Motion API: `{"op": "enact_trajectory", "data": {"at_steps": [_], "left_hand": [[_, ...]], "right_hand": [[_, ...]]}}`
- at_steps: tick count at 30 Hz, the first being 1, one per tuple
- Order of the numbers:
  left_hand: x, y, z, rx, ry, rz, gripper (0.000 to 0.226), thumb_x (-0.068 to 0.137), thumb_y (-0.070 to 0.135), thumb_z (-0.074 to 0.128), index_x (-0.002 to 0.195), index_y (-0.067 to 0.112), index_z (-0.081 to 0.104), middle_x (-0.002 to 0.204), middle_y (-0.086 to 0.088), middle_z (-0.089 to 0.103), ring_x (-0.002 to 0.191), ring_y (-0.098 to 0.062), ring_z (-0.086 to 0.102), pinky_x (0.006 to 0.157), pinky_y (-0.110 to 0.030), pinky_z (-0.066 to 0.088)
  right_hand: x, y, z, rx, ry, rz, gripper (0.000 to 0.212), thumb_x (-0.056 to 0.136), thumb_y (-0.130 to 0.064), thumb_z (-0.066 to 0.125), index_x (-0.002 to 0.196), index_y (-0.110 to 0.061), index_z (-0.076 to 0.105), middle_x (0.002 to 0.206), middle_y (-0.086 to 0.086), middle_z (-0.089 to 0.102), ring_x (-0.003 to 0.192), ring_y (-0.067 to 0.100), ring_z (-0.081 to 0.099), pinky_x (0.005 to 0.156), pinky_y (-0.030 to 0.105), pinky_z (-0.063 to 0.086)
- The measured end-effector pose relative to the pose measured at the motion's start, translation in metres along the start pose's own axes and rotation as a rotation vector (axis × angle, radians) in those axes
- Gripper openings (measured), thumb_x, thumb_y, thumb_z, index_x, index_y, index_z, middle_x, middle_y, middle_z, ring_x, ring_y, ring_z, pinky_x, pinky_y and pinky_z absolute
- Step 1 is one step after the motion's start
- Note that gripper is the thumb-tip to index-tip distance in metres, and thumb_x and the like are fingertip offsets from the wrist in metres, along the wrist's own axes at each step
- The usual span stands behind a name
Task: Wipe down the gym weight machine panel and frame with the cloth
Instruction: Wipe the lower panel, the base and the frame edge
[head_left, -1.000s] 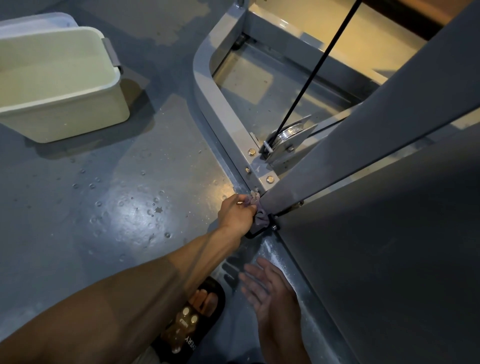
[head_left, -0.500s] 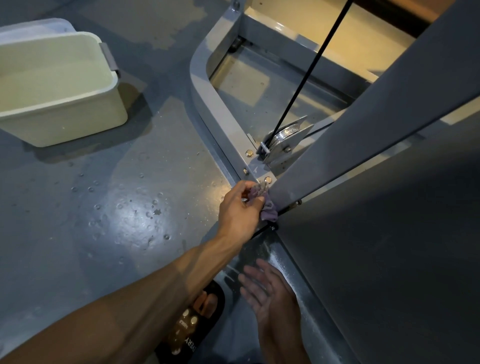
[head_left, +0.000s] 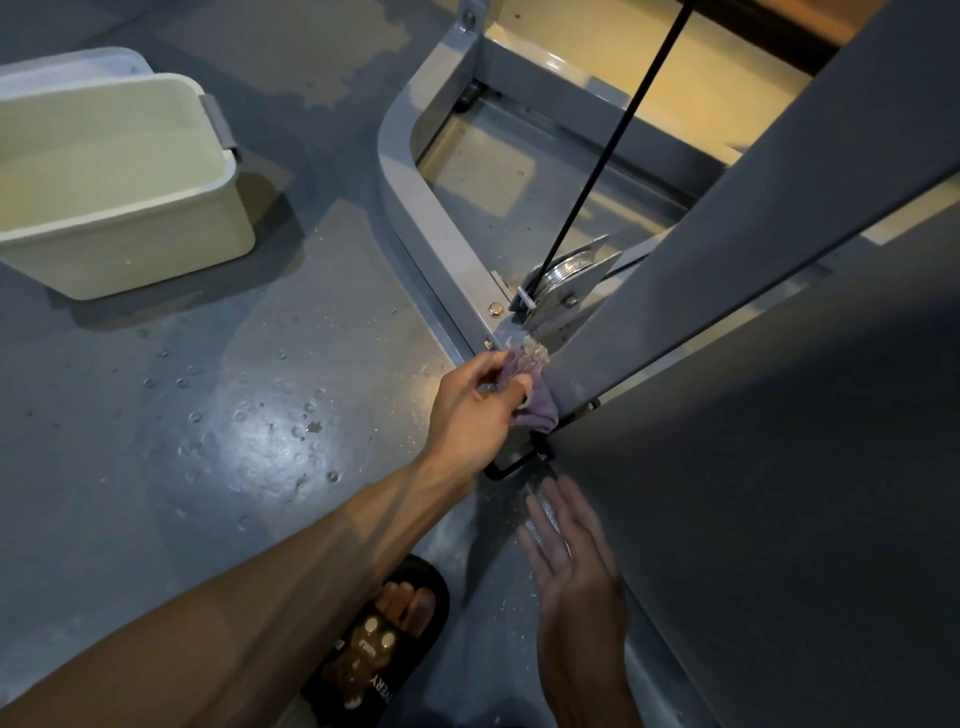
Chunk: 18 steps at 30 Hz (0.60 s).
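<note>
Wet grey floor (head_left: 249, 415) spreads under the machine frame (head_left: 441, 234), with a pale tub (head_left: 119, 187) near its far left edge. One left hand (head_left: 475, 410) pinches the purple cloth (head_left: 535, 395) against the slanted post's foot (head_left: 587, 364) — the right hand (head_left: 571, 566) hangs flat, fingers straight, holding nothing. The cloth might catch on the bolts (head_left: 496, 309) — or the sandal (head_left: 379, 644) could slip on the drops.

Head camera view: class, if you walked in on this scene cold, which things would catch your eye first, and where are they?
At centre, the left hand grips a purple cloth against the foot of the grey slanted frame beam. Just below it, the right hand lies open against the dark panel. At upper left, a pale bucket stands on the wet, droplet-speckled floor.
</note>
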<state>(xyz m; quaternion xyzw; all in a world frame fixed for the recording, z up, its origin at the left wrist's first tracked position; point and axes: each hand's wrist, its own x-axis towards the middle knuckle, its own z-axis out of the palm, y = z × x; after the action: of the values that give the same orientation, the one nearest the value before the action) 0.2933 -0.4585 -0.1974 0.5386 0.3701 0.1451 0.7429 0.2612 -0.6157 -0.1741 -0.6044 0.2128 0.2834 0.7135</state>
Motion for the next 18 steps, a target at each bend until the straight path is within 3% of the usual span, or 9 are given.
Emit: {"op": "enact_trajectory", "data": {"at_steps": [5,8,12,18], "left_hand": [[0.005,-0.012,0.004,0.050,0.068,-0.177,0.009,0.096,0.011,0.067,0.101,0.016,0.073,0.099,-0.009,0.074,0.085,-0.027,0.076,0.078,-0.048,0.063],[-0.002,0.001,0.007,0.004,0.034,-0.062,0.015,0.099,0.004,0.062,0.110,0.011,0.069,0.108,-0.010,0.067,0.073,-0.012,0.074,0.064,-0.027,0.061],[-0.005,0.004,0.003,-0.022,-0.009,-0.030,0.012,0.097,0.010,0.066,0.101,0.021,0.068,0.109,-0.009,0.067,0.100,-0.028,0.070,0.083,-0.046,0.063],[-0.005,-0.020,0.009,0.061,0.053,-0.264,0.010,0.093,0.008,0.067,0.098,0.017,0.066,0.099,-0.012,0.072,0.097,-0.032,0.071,0.088,-0.054,0.060]], "right_hand": [[-0.007,0.001,-0.003,-0.030,-0.047,-0.049,0.033,0.107,-0.008,0.041,0.129,-0.015,0.064,0.131,0.001,0.070,0.119,0.016,0.068,0.098,0.035,0.053],[-0.007,0.001,-0.005,-0.030,-0.039,-0.052,0.033,0.107,-0.007,0.040,0.126,-0.018,0.064,0.132,0.002,0.070,0.120,0.017,0.068,0.098,0.032,0.056],[-0.010,-0.001,0.000,-0.041,-0.045,-0.075,0.031,0.108,-0.010,0.042,0.125,-0.020,0.064,0.130,0.000,0.071,0.120,0.017,0.067,0.092,0.028,0.057],[-0.017,0.000,0.002,-0.053,-0.050,-0.056,0.031,0.108,-0.011,0.044,0.131,-0.018,0.063,0.129,-0.002,0.071,0.117,0.014,0.069,0.096,0.033,0.051]]}}
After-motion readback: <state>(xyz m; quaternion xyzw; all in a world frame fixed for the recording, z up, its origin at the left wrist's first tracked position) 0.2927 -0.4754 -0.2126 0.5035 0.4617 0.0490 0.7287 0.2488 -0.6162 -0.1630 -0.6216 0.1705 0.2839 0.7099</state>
